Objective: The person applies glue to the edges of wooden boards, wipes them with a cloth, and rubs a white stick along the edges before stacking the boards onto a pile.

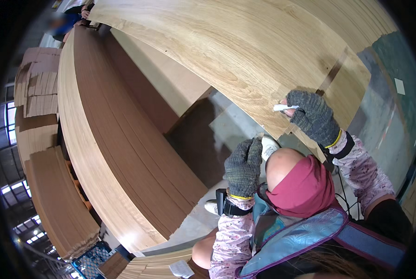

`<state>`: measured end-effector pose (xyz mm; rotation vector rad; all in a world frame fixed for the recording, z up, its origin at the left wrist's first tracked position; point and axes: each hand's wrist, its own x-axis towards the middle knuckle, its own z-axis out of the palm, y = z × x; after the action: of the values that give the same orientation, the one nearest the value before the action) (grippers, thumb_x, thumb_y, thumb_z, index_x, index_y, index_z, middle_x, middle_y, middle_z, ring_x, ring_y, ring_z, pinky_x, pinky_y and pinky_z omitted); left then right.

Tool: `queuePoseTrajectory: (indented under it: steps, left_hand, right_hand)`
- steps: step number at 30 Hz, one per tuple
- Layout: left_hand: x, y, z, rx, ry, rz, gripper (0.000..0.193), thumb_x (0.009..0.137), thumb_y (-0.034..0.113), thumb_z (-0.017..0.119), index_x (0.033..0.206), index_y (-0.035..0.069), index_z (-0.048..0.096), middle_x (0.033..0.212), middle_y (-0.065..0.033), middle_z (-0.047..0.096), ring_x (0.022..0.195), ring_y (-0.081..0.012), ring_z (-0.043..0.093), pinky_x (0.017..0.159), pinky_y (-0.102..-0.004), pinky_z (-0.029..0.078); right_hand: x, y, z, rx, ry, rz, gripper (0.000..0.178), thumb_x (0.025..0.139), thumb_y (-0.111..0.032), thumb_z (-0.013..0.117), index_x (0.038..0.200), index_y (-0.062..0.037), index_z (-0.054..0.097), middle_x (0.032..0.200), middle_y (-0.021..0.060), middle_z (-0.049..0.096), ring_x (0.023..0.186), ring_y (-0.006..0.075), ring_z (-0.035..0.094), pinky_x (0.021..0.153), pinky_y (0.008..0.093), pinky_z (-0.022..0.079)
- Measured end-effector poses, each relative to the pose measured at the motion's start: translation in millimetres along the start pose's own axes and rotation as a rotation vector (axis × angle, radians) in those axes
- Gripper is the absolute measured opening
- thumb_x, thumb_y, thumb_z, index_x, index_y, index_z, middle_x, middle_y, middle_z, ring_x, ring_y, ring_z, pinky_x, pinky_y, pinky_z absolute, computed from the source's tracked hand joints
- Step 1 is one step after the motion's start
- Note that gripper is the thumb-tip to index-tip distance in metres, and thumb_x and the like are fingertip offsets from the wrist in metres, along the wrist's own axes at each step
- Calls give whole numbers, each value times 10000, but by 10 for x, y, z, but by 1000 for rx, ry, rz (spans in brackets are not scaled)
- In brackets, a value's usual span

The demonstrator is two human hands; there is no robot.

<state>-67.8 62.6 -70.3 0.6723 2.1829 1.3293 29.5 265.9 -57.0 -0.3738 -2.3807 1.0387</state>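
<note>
A large wood-grain board point(226, 51) slants across the upper middle, its near edge close to both hands. Over its near right corner, my right hand point(312, 116), in a grey knit glove with bare fingertips, pinches a small white piece point(284, 107), perhaps a folded cloth. A brown strip-like mark point(333, 69) lies on the board beyond that hand. My left hand point(244, 167), gloved alike, is closed just below the board's near edge. Its fingers are pressed together, and what they hold, if anything, is hidden.
On the left stands a long stack of brown-edged boards point(138, 153) with a wood-grain top. More brown board stacks point(54, 200) lie beyond it. At the far upper left, another person's hand point(85, 13) is by the board's far end. A blue crate point(89, 265) sits lower left.
</note>
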Motion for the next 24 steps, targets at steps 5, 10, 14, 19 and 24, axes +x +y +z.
queuePoseTrajectory:
  steps: [5,10,14,19,24]
  left_hand:
    - [87,68,28,77,64,35,186,875,197,624,921,21,663,666,-83,616,562,-119,567,537,-271,455]
    - [148,58,38,232,70,108,181,875,192,621,932,24,657,690,-92,620,567,-134,577,536,-278,457]
    - [206,-33,-37,263,139,147,178,873,197,614,948,41,658,762,-123,640,631,-233,612,578,-332,478]
    - [129,124,3,40,135,-22,203,872,211,633,937,21,660,666,-48,610,554,-101,539,517,-265,435]
    - [139,117,52,-26,30,-129,212,865,213,640,913,8,671,656,-53,613,550,-89,535,523,-260,435]
  right_hand:
    - [-39,23,11,34,3,38,244,782,-68,679,1017,-36,623,977,109,641,918,276,611,802,370,479]
    - [-18,-12,21,11,3,-1,217,796,-82,672,1003,-38,624,970,109,639,901,279,611,784,369,480]
    - [-30,-15,10,-7,0,-2,218,795,-88,673,1001,-36,626,968,110,639,901,283,611,787,371,481]
    - [16,5,-30,-39,-19,25,231,791,-92,677,1008,-30,625,957,117,640,892,288,611,791,373,483]
    - [9,-55,10,41,4,41,224,796,-88,672,1006,-24,625,963,115,644,886,286,615,798,375,483]
